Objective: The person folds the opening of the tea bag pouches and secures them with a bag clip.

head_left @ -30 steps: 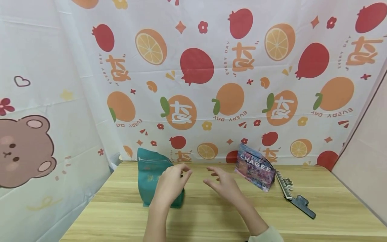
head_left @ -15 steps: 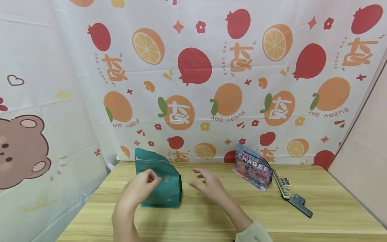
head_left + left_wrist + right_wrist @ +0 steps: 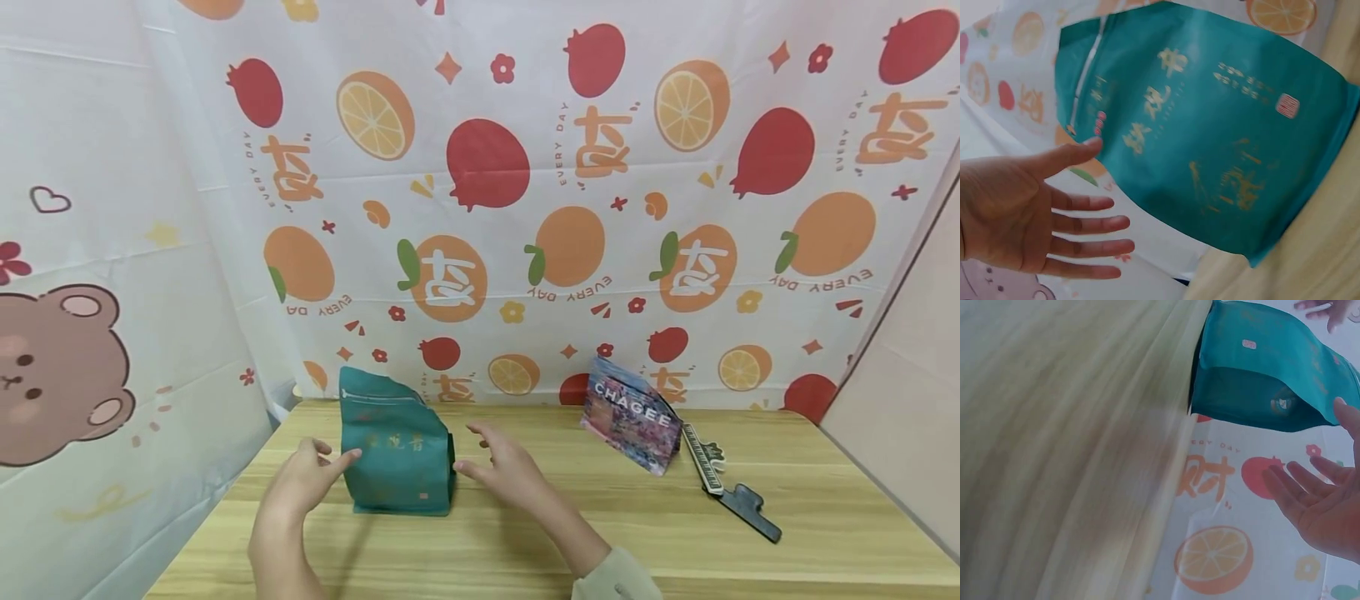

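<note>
A teal pouch [image 3: 397, 467] with gold lettering and a zip strip near its top stands upright on the left part of the table. My left hand [image 3: 300, 483] is at the pouch's left side, its fingers spread; in the left wrist view the same hand [image 3: 1029, 219] has straight fingers and holds nothing. On the other side, my right hand [image 3: 506, 471] sits beside the pouch's right edge, thumb and fingers apart. The right wrist view shows this right hand [image 3: 1322, 494] with loosely bent fingers and nothing in them. Whether either thumb touches the pouch I cannot tell.
A colourful CHAGEE pouch [image 3: 630, 417] leans at the back right of the wooden table [image 3: 570, 550]. Beside it lie a clip with a piano-key pattern [image 3: 705, 460] and a black clip [image 3: 750, 508]. A fruit-print cloth [image 3: 510, 275] hangs behind.
My left hand has moved left from in front of the teal pouch to its left side, and its fingers have spread. My right hand has come left, closer to the pouch. The pouch stays put.
</note>
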A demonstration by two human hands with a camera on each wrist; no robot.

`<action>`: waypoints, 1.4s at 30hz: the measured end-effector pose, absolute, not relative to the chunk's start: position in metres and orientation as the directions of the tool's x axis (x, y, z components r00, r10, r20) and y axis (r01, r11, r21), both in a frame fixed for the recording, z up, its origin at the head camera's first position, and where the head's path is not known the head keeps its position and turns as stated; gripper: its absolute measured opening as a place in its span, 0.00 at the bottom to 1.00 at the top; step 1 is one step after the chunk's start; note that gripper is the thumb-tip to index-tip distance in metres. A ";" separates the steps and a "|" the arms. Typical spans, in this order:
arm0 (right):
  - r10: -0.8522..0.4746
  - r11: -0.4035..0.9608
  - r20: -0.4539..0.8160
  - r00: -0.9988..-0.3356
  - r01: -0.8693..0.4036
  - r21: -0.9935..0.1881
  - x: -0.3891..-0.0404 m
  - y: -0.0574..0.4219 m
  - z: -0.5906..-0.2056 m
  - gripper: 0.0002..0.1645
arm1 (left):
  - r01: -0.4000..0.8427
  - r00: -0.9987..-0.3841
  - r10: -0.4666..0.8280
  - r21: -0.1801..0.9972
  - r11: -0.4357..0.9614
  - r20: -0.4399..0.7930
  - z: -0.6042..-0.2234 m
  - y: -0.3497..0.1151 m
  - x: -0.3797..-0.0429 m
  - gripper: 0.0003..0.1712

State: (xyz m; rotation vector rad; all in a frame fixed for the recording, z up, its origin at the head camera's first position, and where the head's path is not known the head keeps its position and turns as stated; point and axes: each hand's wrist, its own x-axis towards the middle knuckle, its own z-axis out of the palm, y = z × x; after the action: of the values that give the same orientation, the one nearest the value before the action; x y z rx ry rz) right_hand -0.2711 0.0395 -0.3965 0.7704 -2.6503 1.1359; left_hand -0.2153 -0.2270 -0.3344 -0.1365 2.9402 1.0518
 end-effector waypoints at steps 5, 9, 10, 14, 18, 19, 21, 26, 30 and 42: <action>-0.402 0.596 0.293 -0.867 -0.491 -0.636 -0.274 0.031 -0.400 0.42 | -0.017 -1.000 0.005 0.717 0.696 -0.028 -0.349 -0.226 -0.228 0.48; -0.412 0.585 0.245 -0.878 -0.461 -0.667 -0.276 0.023 -0.403 0.45 | 0.019 -0.998 0.064 0.793 0.609 -0.025 -0.359 -0.227 -0.237 0.51; -0.416 0.582 0.237 -0.878 -0.457 -0.673 -0.276 0.021 -0.404 0.46 | 0.026 -0.997 0.078 0.810 0.586 -0.024 -0.361 -0.227 -0.238 0.51; -0.431 0.564 0.219 -0.875 -0.451 -0.692 -0.277 0.014 -0.408 0.47 | 0.062 -0.994 0.108 0.840 0.538 0.004 -0.367 -0.228 -0.242 0.49; -0.443 0.524 0.228 -0.867 -0.457 -0.719 -0.278 0.010 -0.410 0.45 | 0.089 -0.994 0.105 0.836 0.542 0.038 -0.370 -0.230 -0.244 0.45; -0.444 0.515 0.234 -0.865 -0.460 -0.723 -0.278 0.009 -0.411 0.44 | 0.092 -0.994 0.102 0.833 0.546 0.043 -0.370 -0.231 -0.244 0.44; -0.443 0.502 0.243 -0.863 -0.464 -0.730 -0.278 0.009 -0.411 0.43 | 0.102 -0.993 0.108 0.832 0.546 0.051 -0.370 -0.231 -0.244 0.44; -0.418 0.496 0.232 -0.878 -0.435 -0.751 -0.280 0.008 -0.412 0.38 | 0.099 -0.993 0.110 0.826 0.555 0.045 -0.369 -0.231 -0.246 0.45; -0.407 0.478 0.218 -0.887 -0.411 -0.777 -0.282 0.007 -0.413 0.35 | 0.081 -0.995 0.099 0.814 0.574 0.029 -0.369 -0.233 -0.245 0.44; -0.419 0.503 0.203 -0.885 -0.412 -0.760 -0.278 0.022 -0.406 0.33 | 0.055 -0.992 0.124 0.855 0.516 -0.010 -0.366 -0.226 -0.242 0.47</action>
State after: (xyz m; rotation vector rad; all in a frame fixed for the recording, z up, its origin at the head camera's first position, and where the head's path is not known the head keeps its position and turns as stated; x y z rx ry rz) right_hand -0.2779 0.0222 -0.4062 0.7550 -2.7303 1.3762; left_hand -0.2423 -0.2258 -0.3661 0.1582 2.6734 1.5043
